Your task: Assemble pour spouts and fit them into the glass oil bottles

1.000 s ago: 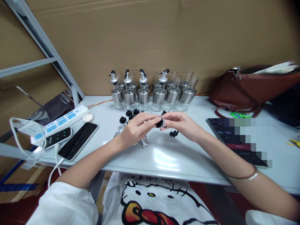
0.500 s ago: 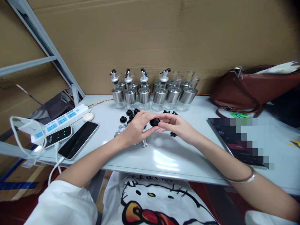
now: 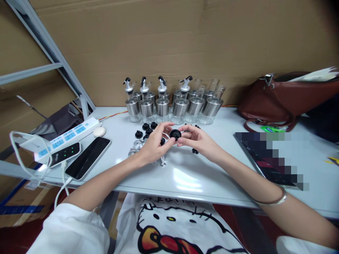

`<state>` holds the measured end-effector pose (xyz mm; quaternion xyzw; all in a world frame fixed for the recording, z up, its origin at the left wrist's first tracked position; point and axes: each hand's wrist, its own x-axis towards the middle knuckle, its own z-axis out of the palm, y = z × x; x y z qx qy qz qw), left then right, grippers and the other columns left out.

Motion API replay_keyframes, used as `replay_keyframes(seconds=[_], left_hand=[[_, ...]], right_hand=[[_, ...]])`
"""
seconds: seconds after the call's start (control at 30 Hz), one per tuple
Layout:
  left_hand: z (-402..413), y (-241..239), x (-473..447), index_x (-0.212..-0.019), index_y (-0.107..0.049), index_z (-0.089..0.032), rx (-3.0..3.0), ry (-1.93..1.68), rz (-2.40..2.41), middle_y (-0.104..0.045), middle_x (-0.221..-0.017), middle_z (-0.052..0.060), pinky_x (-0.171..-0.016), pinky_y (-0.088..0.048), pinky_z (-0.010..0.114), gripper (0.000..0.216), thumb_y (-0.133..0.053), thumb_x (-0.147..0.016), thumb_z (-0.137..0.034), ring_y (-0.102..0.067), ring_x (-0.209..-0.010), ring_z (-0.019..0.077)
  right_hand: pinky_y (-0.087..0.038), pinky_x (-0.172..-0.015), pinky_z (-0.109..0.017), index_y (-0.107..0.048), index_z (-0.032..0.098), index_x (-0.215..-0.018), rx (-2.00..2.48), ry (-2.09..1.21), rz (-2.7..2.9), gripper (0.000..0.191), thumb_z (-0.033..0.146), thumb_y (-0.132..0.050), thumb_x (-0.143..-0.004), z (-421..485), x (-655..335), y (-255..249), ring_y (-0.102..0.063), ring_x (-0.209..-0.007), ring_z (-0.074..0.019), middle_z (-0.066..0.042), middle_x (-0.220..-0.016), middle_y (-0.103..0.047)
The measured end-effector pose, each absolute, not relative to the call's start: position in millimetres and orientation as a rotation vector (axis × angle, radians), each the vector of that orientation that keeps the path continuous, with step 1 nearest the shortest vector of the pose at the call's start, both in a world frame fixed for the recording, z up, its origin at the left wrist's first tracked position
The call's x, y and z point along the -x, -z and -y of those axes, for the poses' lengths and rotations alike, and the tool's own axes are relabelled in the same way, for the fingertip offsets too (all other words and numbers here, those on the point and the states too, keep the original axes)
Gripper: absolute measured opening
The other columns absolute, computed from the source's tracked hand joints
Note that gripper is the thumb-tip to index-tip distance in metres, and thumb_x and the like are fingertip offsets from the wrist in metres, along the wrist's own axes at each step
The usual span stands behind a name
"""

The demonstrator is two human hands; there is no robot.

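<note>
Both my hands meet over the middle of the white table point(image 3: 185, 180). My right hand point(image 3: 197, 139) pinches a small round black cap point(image 3: 175, 134) by its edge. My left hand point(image 3: 153, 144) touches the same cap with thumb and fingers spread around it. Loose black caps point(image 3: 146, 129) lie just behind my left hand, and small black plugs point(image 3: 195, 151) sit by my right wrist. Clear plastic spout parts point(image 3: 135, 146) rest under my left hand. A row of steel-and-glass oil bottles point(image 3: 172, 102) stands behind, some with pourer tops.
A black phone point(image 3: 88, 157), a power bank point(image 3: 65, 154) and a white power strip point(image 3: 69, 135) lie at the left. A brown leather bag point(image 3: 278, 98) sits at the back right. A dark tablet point(image 3: 265, 158) lies at the right. Cardboard lines the wall behind.
The cap in my hands has been turned, its silver rim no longer showing. Both hands have moved slightly away from me toward the bottles, and my left fingers have spread.
</note>
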<state>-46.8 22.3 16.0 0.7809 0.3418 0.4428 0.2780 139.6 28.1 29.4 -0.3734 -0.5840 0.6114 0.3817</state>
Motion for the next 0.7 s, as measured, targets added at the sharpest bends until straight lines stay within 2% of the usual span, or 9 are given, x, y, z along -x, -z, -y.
replay_keyframes(seconds=[0.23,0.5,0.7], left_hand=[[-22.9,-15.1,47.4,-0.121,-0.045,-0.021,-2.153,-1.215,-0.907,-0.057,-0.101,0.006,-0.077,-0.049,0.029,0.038,-0.053,-0.084,-0.02,-0.057,-0.094,0.0168],[-22.1,-14.1,44.7,-0.118,-0.045,-0.02,-2.313,-1.222,-0.861,-0.056,-0.1,0.007,-0.078,-0.05,0.032,0.036,-0.054,-0.083,-0.019,-0.056,-0.091,0.0164],[-21.1,-12.4,44.2,-0.121,-0.04,-0.021,-2.297,-1.222,-0.855,-0.055,-0.096,0.004,-0.079,-0.05,0.032,0.044,-0.056,-0.08,-0.016,-0.055,-0.089,0.0159]], right_hand=[[-0.051,-0.07,-0.033,-0.051,0.021,-0.085,0.982,-1.432,1.597,0.032,0.033,-0.074,-0.066,-29.4,-139.7,-25.2,-0.065,-0.073,-0.016,0.0,-0.078,-0.068],[-0.05,-0.072,-0.031,-0.051,0.022,-0.093,0.881,-1.491,1.585,0.03,0.024,-0.068,-0.068,-27.4,-137.6,-25.6,-0.065,-0.072,-0.0148,0.001,-0.074,-0.068],[-0.048,-0.067,-0.029,-0.048,0.022,-0.088,0.898,-1.457,1.623,0.03,0.023,-0.068,-0.066,-26.2,-137.1,-23.2,-0.064,-0.07,-0.0148,0.001,-0.075,-0.068]])
